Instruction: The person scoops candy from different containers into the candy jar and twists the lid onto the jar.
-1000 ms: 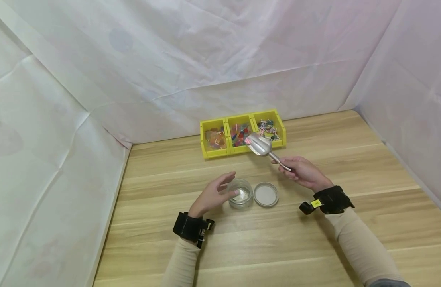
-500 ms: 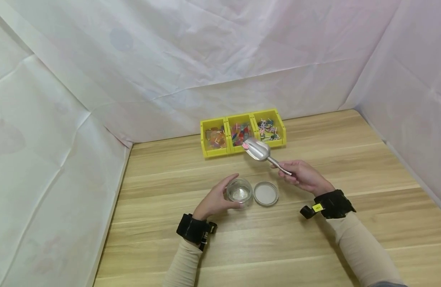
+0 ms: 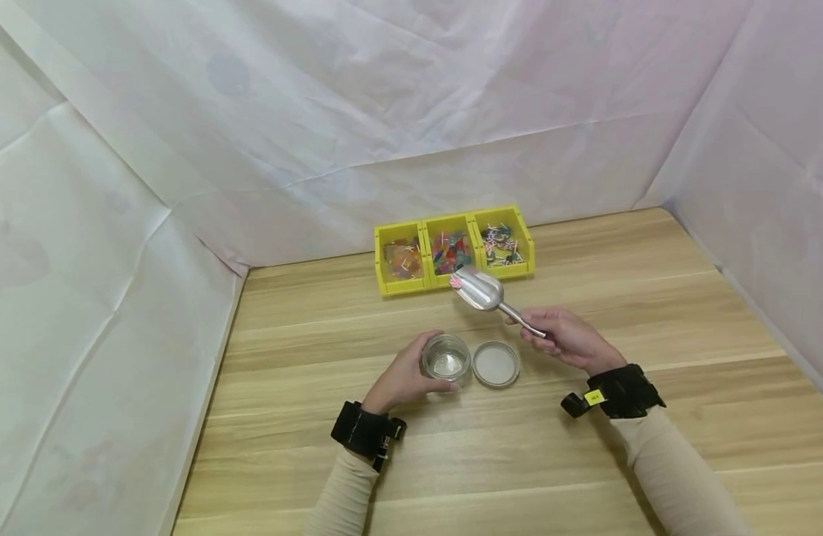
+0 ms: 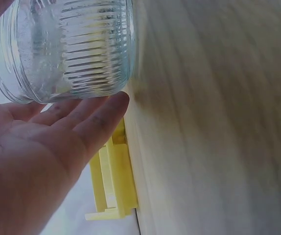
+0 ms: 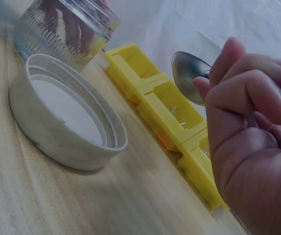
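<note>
Right hand (image 3: 567,337) around one metal scoop (image 3: 480,289)

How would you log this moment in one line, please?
left hand: grips glass jar; right hand: holds metal scoop, pink piece at tip; lid: beside jar; yellow three-compartment bin: beyond jar

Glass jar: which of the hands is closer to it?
Left. The left hand holds the glass jar; the right hand, holding the scoop, is apart, past the lid.

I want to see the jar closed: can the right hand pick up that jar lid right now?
Probably not yet: the right hand holds the metal scoop. Nothing covers the jar lid beside the glass jar, though.
</note>
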Demonstrator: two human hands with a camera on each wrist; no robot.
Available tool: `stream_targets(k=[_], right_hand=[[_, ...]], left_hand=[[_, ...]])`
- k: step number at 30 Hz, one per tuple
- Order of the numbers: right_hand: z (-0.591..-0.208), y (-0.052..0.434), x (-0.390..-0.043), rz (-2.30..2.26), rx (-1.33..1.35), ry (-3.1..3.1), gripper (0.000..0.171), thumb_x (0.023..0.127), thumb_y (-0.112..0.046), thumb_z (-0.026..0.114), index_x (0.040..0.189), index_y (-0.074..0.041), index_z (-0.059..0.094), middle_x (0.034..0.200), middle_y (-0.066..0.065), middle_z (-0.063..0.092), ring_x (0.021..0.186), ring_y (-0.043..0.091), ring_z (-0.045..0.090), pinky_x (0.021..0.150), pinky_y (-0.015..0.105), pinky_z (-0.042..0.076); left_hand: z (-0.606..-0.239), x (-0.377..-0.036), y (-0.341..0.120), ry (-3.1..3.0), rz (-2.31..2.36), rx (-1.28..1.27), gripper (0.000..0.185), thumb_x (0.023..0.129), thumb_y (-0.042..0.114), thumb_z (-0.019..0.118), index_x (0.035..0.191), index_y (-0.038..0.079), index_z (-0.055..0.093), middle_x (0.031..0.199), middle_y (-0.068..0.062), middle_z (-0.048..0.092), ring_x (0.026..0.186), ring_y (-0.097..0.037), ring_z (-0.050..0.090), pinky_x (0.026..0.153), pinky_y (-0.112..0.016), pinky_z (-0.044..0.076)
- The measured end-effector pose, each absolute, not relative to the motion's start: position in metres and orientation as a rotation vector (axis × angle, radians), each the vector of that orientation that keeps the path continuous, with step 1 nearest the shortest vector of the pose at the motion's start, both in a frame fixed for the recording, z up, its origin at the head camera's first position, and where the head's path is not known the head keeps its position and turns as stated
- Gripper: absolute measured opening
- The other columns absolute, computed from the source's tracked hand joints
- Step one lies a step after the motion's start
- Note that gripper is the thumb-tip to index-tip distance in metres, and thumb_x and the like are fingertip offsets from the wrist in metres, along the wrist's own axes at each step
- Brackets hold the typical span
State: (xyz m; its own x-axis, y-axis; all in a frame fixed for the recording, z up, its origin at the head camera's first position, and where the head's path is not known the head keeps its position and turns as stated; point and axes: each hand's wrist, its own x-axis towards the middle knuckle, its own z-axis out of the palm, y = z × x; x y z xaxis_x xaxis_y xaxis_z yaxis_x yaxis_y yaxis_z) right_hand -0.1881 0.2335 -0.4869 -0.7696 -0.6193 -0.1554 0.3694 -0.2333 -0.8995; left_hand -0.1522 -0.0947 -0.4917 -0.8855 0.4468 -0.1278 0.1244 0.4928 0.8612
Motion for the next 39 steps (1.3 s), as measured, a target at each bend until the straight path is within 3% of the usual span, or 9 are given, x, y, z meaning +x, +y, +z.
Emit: stream_targets(k=[11, 27, 39], right_hand=[[-0.495, 0.233, -0.189, -2.032, -0.299, 1.4, 0.039, 0.107, -0.02, 0.044, 0.133, 0.007, 0.056, 0.08, -0.004, 0.062, 0.055, -0.001, 0.046, 0.044, 0.011, 0.036], [-0.5, 0.235, -0.191, -2.025, -0.344, 1.357, 0.038, 0.107, -0.019, 0.044, 0.132, 0.008, 0.056, 0.082, -0.003, 0.062, 0.055, -0.001, 0.046, 0.045, 0.011, 0.037], [-0.502, 0.234, -0.19, -1.994, -0.423, 1.392, 0.041, 0.107, -0.019, 0.044, 0.133, 0.012, 0.052, 0.08, -0.005, 0.062, 0.054, -0.002, 0.045, 0.045, 0.011, 0.035]], left_hand=[[-0.497, -0.159, -0.094, 2.445, 1.348, 0.478, 0.088, 0.071, 0.033, 0.09, 0.144, 0.025, 0.044, 0.139, 0.004, 0.055, 0.131, -0.019, 0.049, 0.11, -0.045, 0.04], [-0.498, -0.175, -0.098, 2.475, 1.435, 0.392, 0.085, 0.071, 0.03, 0.09, 0.143, 0.022, 0.046, 0.138, 0.0, 0.056, 0.13, -0.023, 0.05, 0.11, -0.049, 0.04], [-0.497, -0.189, -0.098, 2.525, 1.426, 0.353, 0.09, 0.071, 0.037, 0.09, 0.145, 0.017, 0.043, 0.143, -0.007, 0.053, 0.133, -0.026, 0.048, 0.111, -0.048, 0.039]])
